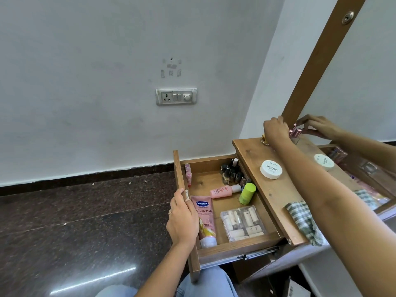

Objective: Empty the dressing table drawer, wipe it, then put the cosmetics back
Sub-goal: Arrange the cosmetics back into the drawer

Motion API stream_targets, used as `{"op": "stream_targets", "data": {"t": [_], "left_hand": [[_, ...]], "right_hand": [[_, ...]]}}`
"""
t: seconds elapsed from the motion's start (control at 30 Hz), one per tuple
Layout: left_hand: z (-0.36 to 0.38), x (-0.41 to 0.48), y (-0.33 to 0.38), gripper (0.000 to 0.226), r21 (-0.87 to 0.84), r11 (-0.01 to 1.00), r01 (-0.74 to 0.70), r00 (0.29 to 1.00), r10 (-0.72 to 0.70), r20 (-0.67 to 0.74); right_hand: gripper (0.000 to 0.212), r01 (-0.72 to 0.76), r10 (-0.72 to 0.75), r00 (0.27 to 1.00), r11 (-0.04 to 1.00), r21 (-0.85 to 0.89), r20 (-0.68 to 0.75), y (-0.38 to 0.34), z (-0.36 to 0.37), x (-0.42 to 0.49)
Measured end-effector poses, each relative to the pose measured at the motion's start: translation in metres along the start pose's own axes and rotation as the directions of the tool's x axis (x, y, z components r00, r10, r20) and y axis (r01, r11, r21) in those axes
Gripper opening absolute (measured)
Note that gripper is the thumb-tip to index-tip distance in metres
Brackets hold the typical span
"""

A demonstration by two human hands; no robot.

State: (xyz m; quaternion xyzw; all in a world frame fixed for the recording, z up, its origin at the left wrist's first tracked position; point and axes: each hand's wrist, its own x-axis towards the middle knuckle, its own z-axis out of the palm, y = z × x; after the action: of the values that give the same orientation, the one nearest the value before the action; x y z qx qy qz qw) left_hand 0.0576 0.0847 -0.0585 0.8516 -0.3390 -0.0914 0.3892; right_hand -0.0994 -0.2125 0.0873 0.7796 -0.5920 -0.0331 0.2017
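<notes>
The wooden drawer (205, 163) is pulled out of the dressing table (276, 194). My left hand (182, 219) grips its front panel. Inside lie a pink Vaseline tube (204, 219), a small pink bottle (222, 191), a green bottle (247, 193), a clear box of small tubes (243, 224), several dark nail polish bottles (232, 172) and pink lip tubes (188, 174). My right hand (276, 129) reaches to the back of the table top by the mirror and holds a pink-capped bottle (294, 131). A small amber bottle (264, 140) stands just beside that hand.
A white nail polish jar (271, 169) and a green checked cloth (304, 221) sit on the table top. The mirror (353, 103) in its brown frame stands behind, reflecting my hand. A switch plate (175, 96) is on the wall; dark stone floor lies to the left.
</notes>
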Motion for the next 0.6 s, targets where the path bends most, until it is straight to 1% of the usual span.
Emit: {"op": "stream_targets", "data": {"t": [0.2,0.47,0.57,0.6], "left_hand": [[0.0,0.0,0.0,0.037,-0.005,1.0,0.003,1.0,-0.003,0.0],[0.0,0.0,0.0,0.037,0.004,1.0,0.004,1.0,-0.004,0.006],[-0.001,-0.001,0.001,0.037,0.005,1.0,0.01,1.0,-0.01,0.002],[-0.001,-0.001,0.001,0.037,0.003,1.0,0.009,1.0,-0.009,0.001]], "right_hand": [[0.03,0.002,-0.002,1.0,1.0,0.002,-0.018,0.002,0.003,0.005],[0.024,0.128,-0.128,0.992,0.992,-0.01,-0.017,0.011,0.001,0.012],[0.024,0.118,-0.119,0.993,0.991,0.066,0.009,0.011,0.004,0.01],[0.023,0.117,-0.117,0.993,0.989,0.091,-0.007,0.014,0.008,0.012]]}}
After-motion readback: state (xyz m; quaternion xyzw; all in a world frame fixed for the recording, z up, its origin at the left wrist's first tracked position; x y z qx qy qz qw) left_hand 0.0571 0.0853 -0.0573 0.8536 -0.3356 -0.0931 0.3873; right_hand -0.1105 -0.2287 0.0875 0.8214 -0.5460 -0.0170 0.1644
